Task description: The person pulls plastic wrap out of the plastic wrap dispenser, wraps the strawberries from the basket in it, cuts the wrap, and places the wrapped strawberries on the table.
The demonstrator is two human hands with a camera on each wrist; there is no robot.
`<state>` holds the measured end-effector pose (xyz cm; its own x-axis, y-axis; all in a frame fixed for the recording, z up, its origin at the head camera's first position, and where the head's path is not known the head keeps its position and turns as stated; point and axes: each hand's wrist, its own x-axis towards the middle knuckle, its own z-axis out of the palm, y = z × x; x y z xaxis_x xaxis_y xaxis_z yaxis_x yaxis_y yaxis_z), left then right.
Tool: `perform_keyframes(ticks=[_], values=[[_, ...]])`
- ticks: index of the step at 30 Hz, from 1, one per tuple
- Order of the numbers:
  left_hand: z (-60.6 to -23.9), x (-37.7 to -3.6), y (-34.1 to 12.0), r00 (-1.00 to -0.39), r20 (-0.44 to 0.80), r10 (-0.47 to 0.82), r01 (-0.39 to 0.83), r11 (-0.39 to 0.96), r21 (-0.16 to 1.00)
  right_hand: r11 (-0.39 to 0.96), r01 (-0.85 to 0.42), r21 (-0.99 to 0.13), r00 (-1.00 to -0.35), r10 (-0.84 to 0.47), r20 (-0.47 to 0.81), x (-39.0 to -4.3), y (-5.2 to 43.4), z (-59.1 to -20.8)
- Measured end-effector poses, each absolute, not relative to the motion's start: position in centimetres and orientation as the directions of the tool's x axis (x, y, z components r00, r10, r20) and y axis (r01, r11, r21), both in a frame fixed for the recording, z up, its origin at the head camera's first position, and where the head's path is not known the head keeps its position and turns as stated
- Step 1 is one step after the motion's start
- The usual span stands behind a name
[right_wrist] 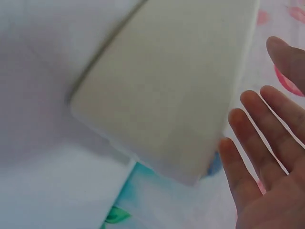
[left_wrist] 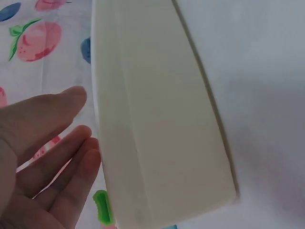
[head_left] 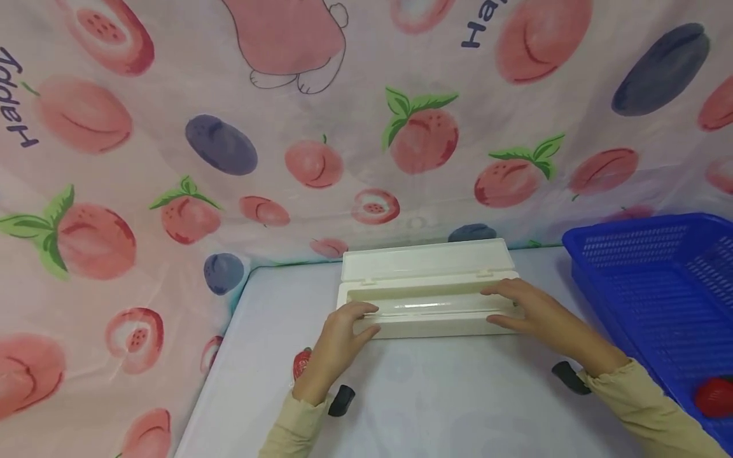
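Note:
A long white box [head_left: 435, 327] lies on the white table with its hinged lid [head_left: 429, 261] raised at the back. No contents show in the part of its hollow that I can see. My left hand [head_left: 338, 340] is at the box's left end, thumb and fingers spread apart. At the right end is my right hand [head_left: 532, 312], its fingers also parted. In the left wrist view, the left fingers [left_wrist: 71, 157] are beside the cream box wall [left_wrist: 162, 119]. The right wrist view has the right fingers [right_wrist: 252, 138] loosely extended near the box's edge; contact is unclear.
A blue plastic basket [head_left: 601, 280] stands at the right, holding a red item [head_left: 714, 397] near its front. A strawberry-like red thing [head_left: 301, 364] is beside the left wrist. Behind the table hangs a fruit-printed cloth [head_left: 355, 140]. A small green piece [left_wrist: 102, 207] shows beside the box.

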<state>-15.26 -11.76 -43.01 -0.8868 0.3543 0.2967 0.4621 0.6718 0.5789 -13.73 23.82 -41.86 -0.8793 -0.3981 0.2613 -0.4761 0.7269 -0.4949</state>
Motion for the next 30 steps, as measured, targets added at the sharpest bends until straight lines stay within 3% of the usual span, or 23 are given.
perform_keyframes(ticks=[5, 13, 21, 30], values=[[-43.3, -15.1, -12.1, -0.858, 0.345, 0.381, 0.504, 0.756, 0.418, 0.726, -0.495, -0.477, -0.869, -0.401, 0.291, -13.9, 23.1, -42.9], [-43.4, -15.8, -12.2, -0.822, 0.383, 0.421, 0.555, 0.744, 0.373, 0.729, -0.512, -0.455, -0.858, -0.411, 0.308, -14.5, 22.2, -43.6], [-42.6, -17.0, -12.4, -0.848, 0.277, 0.452, 0.53, 0.713, 0.459, 0.684, -0.446, -0.578, -0.894, -0.36, 0.265, -15.0, 22.1, -44.3], [-42.0, -18.4, -12.4, -0.87, 0.176, 0.46, 0.474, 0.687, 0.55, 0.638, -0.447, -0.627, -0.893, -0.354, 0.276, -15.8, 21.9, -44.4]])
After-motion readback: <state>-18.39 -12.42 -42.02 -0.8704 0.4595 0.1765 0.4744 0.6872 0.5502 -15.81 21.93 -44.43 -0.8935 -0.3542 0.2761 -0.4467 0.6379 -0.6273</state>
